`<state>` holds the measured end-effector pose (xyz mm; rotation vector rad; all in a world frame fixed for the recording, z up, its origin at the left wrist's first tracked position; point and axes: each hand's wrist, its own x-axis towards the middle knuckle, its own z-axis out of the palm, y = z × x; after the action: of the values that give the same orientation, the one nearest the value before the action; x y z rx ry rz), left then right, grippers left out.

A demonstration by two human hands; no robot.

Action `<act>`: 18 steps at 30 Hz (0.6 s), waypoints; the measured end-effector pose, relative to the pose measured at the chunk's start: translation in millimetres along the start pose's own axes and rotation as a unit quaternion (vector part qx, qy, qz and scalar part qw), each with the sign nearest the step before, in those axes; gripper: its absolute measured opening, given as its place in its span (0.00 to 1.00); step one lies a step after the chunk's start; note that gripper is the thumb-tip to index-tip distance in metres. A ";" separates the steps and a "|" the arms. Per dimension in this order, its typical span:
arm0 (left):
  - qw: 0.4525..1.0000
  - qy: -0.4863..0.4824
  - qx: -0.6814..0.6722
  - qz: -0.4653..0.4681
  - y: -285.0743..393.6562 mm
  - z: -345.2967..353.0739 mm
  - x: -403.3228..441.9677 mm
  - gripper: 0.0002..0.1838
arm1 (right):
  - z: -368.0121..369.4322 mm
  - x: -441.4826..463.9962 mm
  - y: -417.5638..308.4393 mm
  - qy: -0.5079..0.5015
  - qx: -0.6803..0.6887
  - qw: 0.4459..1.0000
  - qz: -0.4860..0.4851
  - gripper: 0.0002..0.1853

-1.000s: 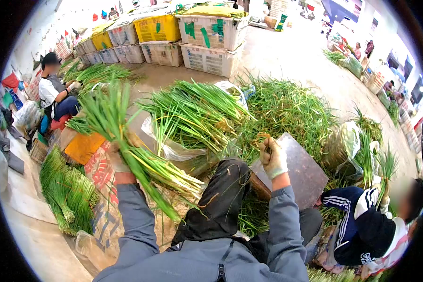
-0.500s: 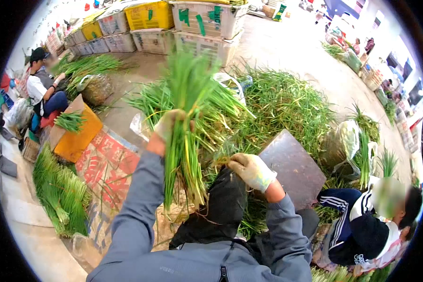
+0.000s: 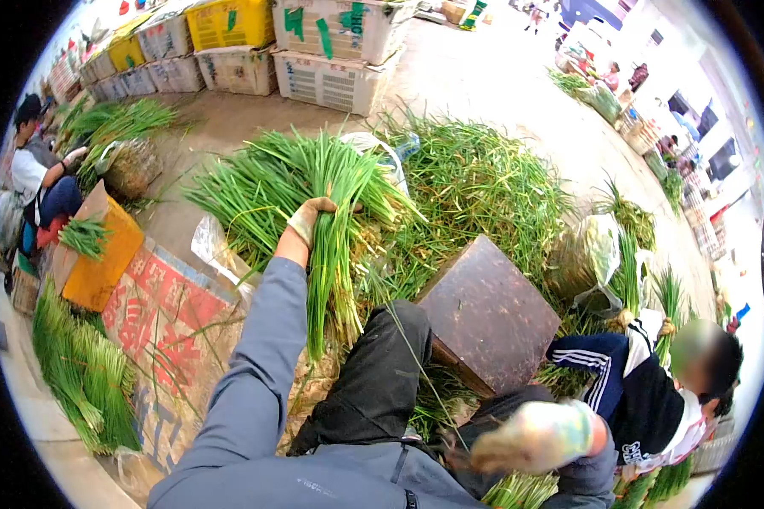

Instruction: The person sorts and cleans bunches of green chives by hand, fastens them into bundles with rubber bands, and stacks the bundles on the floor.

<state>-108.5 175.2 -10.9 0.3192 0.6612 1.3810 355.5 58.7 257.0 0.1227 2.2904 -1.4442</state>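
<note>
My left hand (image 3: 312, 217), in a pale work glove, is closed round a bunch of garlic chives (image 3: 335, 246). The green leaves point away from me, and the pale stem ends hang down beside my knee. Just beyond it lies a heap of similar chives (image 3: 246, 182). My right hand (image 3: 530, 437), also gloved and smeared by motion, is low at the right over my thigh; its fingers cannot be made out. A long thin blade of leaf slants from near my knee towards that hand. Below it the tips of more chives (image 3: 522, 490) show.
A brown box (image 3: 492, 305) stands before my right knee, by a large pile of loose leaves (image 3: 475, 187). Stacked crates (image 3: 335, 81) line the back. One person (image 3: 38, 170) sits at far left, another (image 3: 654, 390) at right. Tidy chives (image 3: 85, 373) lie left of a printed sheet (image 3: 165, 318).
My left hand has lowered the bunch slightly, and its leaves now rest over the heap. My right hand has swung from beside my knee down to the right. The view has shifted right.
</note>
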 end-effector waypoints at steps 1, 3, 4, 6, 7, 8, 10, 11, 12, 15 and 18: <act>1.000 0.012 -0.011 -0.006 1.9 -2.6 2.5 0.34 | 1.4 -5.9 -8.3 -0.016 0.028 0.998 -0.050 0.13; 0.999 0.013 -0.018 -0.030 3.3 -14.2 8.4 0.30 | -9.5 -16.0 -42.4 0.006 0.072 0.975 -0.210 0.14; 1.000 0.021 0.000 -0.023 1.1 -22.2 11.7 0.30 | -17.3 -17.6 -58.3 0.009 0.069 0.958 -0.277 0.15; 0.999 0.024 0.001 -0.028 0.4 -26.7 16.9 0.29 | -27.4 -27.6 -76.1 -0.014 0.025 0.923 -0.383 0.16; 0.999 0.020 -0.017 -0.042 -0.7 -28.7 19.3 0.29 | -33.3 -35.4 -83.0 -0.034 -0.003 0.901 -0.433 0.16; 0.999 0.001 -0.024 -0.037 0.1 -22.9 17.2 0.29 | -39.5 -44.0 -85.1 -0.055 -0.030 0.871 -0.488 0.17; 0.999 0.025 0.021 -0.014 -2.8 -27.3 17.3 0.29 | -50.8 -69.8 -79.9 -0.101 -0.051 0.810 -0.576 0.18; 0.999 0.033 0.039 -0.004 -4.2 -20.1 12.8 0.30 | -55.4 -82.9 -75.7 -0.114 -0.047 0.791 -0.599 0.18; 0.996 0.059 0.055 0.039 -4.5 -3.4 6.4 0.29 | -61.0 -109.2 -55.9 -0.093 -0.002 0.789 -0.608 0.19; 0.992 0.115 0.054 0.000 -3.5 -23.3 17.5 0.13 | -74.5 -124.1 -70.7 0.086 0.087 0.803 -0.583 0.09; 0.984 0.160 0.072 0.012 -6.6 -17.4 8.7 0.13 | -123.4 -147.1 -49.6 0.365 0.138 0.728 -0.564 0.11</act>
<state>-113.3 179.5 -30.4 0.2203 1.0287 1.4238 436.0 166.5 402.6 -0.9712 2.8684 -2.7099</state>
